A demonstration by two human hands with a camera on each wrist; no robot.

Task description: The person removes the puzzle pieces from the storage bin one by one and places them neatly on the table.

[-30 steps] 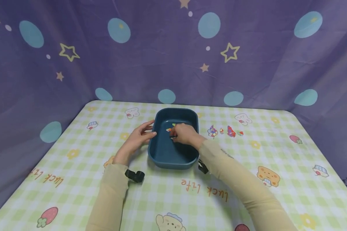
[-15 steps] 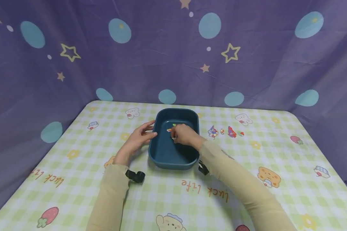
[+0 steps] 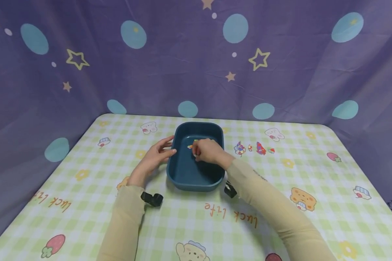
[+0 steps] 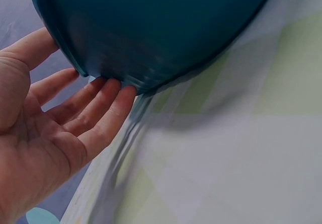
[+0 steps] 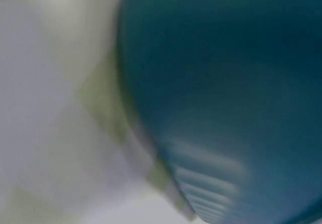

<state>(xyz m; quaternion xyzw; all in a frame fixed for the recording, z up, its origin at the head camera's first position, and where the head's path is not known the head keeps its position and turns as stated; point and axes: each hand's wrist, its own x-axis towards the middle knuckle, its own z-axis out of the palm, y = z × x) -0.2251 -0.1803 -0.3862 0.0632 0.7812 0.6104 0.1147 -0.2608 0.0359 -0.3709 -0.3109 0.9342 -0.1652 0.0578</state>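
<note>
A dark teal rectangular bin [image 3: 192, 174] stands on the table in the head view. My left hand [image 3: 156, 156] rests on its left side, with the thumb at the rim and the other fingers nearly straight along the outer wall; the left wrist view shows these fingertips [image 4: 128, 92] on the teal wall. My right hand [image 3: 209, 150] reaches over the right rim into the bin, fingers curled low toward the floor, pinching a small pale piece, mostly hidden. A small colourful piece [image 3: 190, 146] lies beside the fingers. The right wrist view shows only the bin's outer wall [image 5: 226, 93].
Several small, flat, colourful pieces lie in a row right of the bin, among them a red one [image 3: 261, 148] and a multicoloured one [image 3: 240, 148]. A green checked cloth [image 3: 101, 224] with printed cartoons covers the table. A purple curtain [image 3: 196, 83] hangs behind.
My right hand has shifted very slightly inside the bin, and its fingers are drawn closer together. The left hand and the bin stay in place.
</note>
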